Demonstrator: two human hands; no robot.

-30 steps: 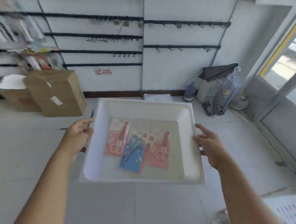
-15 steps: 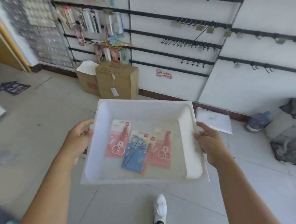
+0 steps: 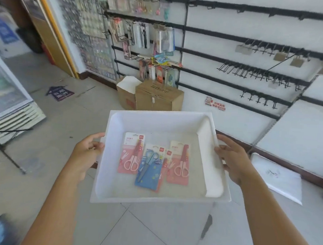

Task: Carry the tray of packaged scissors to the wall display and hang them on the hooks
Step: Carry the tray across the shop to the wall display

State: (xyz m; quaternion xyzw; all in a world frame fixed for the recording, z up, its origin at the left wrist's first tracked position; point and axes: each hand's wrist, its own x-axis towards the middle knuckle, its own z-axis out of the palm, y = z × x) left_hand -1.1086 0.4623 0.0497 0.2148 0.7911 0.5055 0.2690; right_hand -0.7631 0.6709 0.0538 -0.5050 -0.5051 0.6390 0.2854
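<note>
Two hands grasp the white tray (image 3: 157, 122) by its side rims, the left hand (image 3: 86, 153) on the left rim and the right hand (image 3: 232, 160) on the right. In it lie three scissor packs touching or overlapping: pink pack (image 3: 130, 153), blue pack (image 3: 150, 167), second pink pack (image 3: 179, 162), each with a small red logo too blurred to read. Far beyond, cardboard boxes (image 3: 156, 95) stand against the wall display (image 3: 237, 38), whose bare hooks (image 3: 254, 73) hang to the right above a red sticker (image 3: 214, 104) with illegible writing.
</note>
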